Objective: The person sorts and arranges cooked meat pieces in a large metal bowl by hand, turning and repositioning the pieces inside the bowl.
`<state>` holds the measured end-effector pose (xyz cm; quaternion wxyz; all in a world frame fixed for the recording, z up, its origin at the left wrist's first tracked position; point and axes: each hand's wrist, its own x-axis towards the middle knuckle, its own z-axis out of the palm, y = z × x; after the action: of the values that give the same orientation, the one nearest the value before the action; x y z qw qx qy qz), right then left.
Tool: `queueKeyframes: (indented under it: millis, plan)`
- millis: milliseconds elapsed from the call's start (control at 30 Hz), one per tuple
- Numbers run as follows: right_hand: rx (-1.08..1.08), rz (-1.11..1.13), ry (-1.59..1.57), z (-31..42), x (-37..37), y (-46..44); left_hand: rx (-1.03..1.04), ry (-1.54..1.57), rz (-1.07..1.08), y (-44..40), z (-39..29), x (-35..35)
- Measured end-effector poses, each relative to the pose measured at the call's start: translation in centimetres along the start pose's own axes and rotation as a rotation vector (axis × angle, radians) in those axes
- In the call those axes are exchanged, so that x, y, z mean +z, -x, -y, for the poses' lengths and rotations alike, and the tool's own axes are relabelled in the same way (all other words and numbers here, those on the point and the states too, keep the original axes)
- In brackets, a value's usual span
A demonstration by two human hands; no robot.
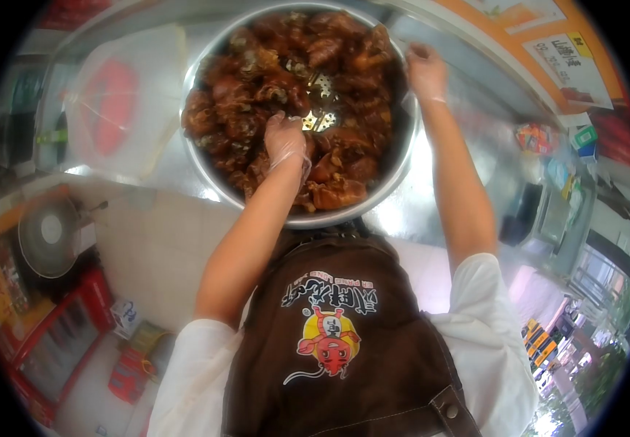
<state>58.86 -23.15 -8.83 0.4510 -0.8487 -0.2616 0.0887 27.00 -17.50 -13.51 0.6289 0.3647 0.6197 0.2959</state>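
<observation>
Brown meat pieces (340, 193) heaped in round basin (337, 217) on worktop (410, 204). Left hand (286, 138) among meat, right hand (426, 71) curled at basin's far-right side; cannot tell whether either grips. Meat probably soft, slippery: cup thick middles. Basin likely heavy: hold opposite sides.

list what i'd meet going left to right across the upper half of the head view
Clear plastic → bowl's left rim → left hand → right hand → white sign
</observation>
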Motion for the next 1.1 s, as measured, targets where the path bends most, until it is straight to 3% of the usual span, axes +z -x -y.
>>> queueKeyframes:
  millis: [133, 200, 333, 400, 467, 533, 600, 667, 767, 1000, 1067, 1100]
  plan:
    - [0.083, 0.18, -0.124, 1.8, -4.7, 4.2, 0.037, 0.044, 0.073, 3.7, -2.0, -1.0]
    - [0.227, 0.41, -0.118, 2.9, -6.5, 7.2, 0.098, -0.061, 0.145, 5.6, -3.0, -1.6]
    - [0.063, 0.495, 0.162, 3.3, -7.5, 12.4, 0.198, -0.37, 0.346, 6.1, -2.9, -1.0]
    - [0.01, 0.461, 0.189, 2.6, -6.1, 14.2, 0.167, -0.367, 0.399, 5.1, -2.1, 0.4]
    - [-0.012, 0.442, 0.241, 2.2, -4.3, 15.1, 0.415, -0.809, 0.459, 3.3, -1.8, 2.4]
    - [-0.025, 0.403, 0.51, 1.5, -1.9, 15.0, 0.386, -0.922, 0.47, 1.7, -1.8, 4.8]
    - [0.012, 0.416, 0.527, 0.5, -0.2, 14.1, 0.357, -1.035, 0.478, -0.1, -1.8, 6.9]
    - [0.14, 0.405, 0.522, 0.9, 0.6, 13.6, 0.088, -0.993, 0.423, -1.9, -0.8, 8.3]
    - [0.115, 0.376, 0.471, -0.3, 1.4, 13.8, 0.018, -0.995, 0.407, -3.7, -0.1, 9.2]
    - [0.078, 0.429, 0.504, 1.4, -0.1, 14.9, 0.052, -0.961, 0.411, -3.7, 0.6, 8.3]
    - [-0.135, 0.329, 0.361, 1.4, -0.3, 15.3, 0.072, -1.019, 0.415, -4.3, 0.9, 8.2]
    - [-0.134, 0.33, 0.363, 1.6, -0.2, 15.2, 0.07, -1.018, 0.416, -4.8, 1.1, 8.2]
